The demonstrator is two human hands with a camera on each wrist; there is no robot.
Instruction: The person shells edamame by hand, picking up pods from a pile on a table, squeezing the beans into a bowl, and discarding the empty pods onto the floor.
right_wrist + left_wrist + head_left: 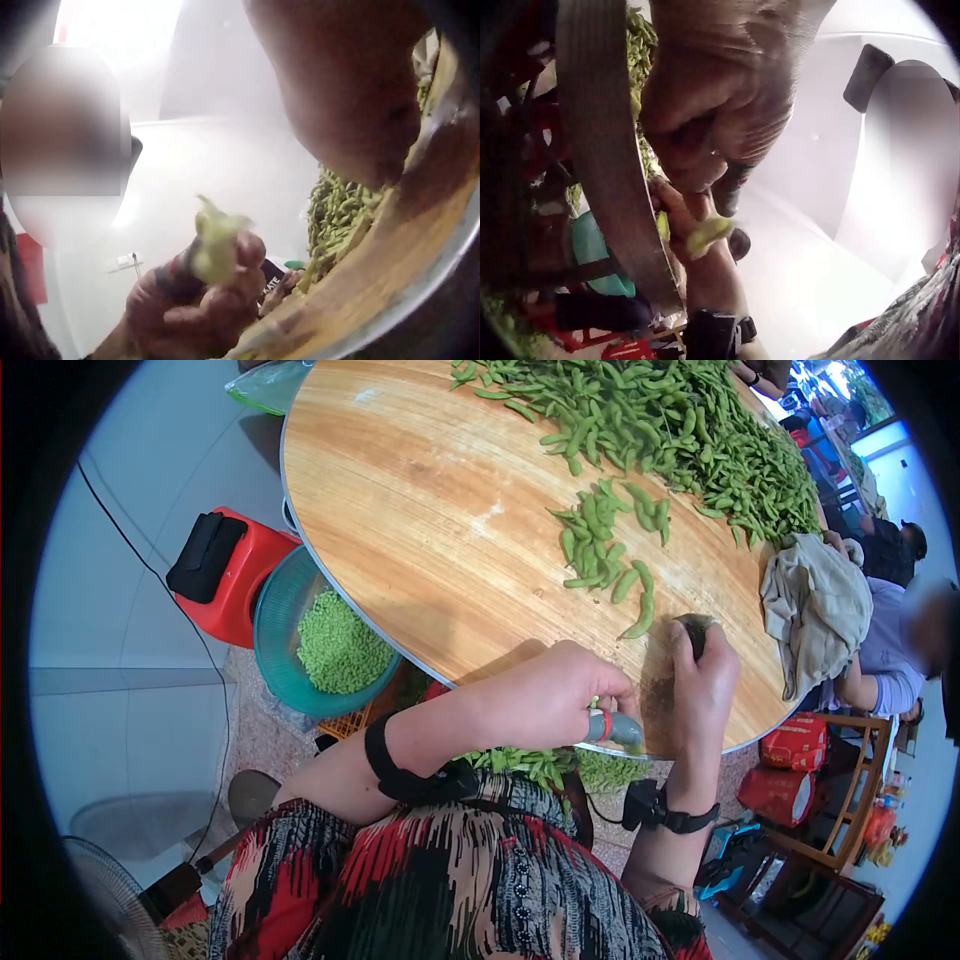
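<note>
My left hand (565,695) is over the near edge of the round wooden table (430,490), its fingers curled. On its thumb is a grey cover with a red band. A blurred, pale green edamame pod (217,244) is at this hand's thumb and fingertips in the right wrist view; the same pod (707,238) hangs just below the thumb tip in the left wrist view. My right hand (707,675) rests low at the tabletop, thumb and forefinger around a dark patch. I cannot tell whether it holds anything. Several loose pods (595,540) lie just beyond it.
A large heap of edamame pods (690,430) covers the table's far side. Shelled beans (340,645) fill part of a teal basket (275,605) below the left edge, beside a red container (235,595). A crumpled cloth (815,600) lies at right, near another seated person (890,635).
</note>
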